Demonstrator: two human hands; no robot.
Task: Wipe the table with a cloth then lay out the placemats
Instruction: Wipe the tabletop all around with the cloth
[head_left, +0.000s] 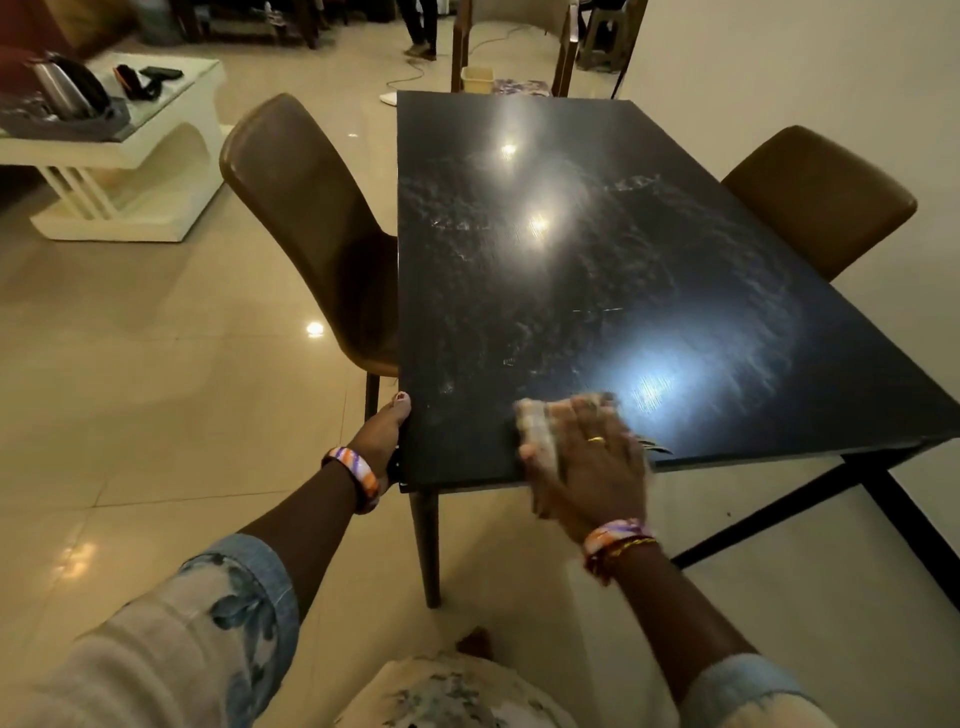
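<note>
worktop (597, 291): dark, glossy, hard; streaked smears show under the lamp glare, so probably slick where damp.
left hand (387, 434): grips the near-left edge, thumb on top; judged to brace the body.
right hand (592, 462): flat, fingers spread, presses the cloth; motion-blurred.
cloth (540, 428): pale, soft, light, bunched under the palm at the near edge; best driven by palm pressure.
placemats: none identified.

Floral white sleeves (208, 634) with denim cuffs, striped bangles (356, 475), perhaps a gold ring (596, 440)
</note>
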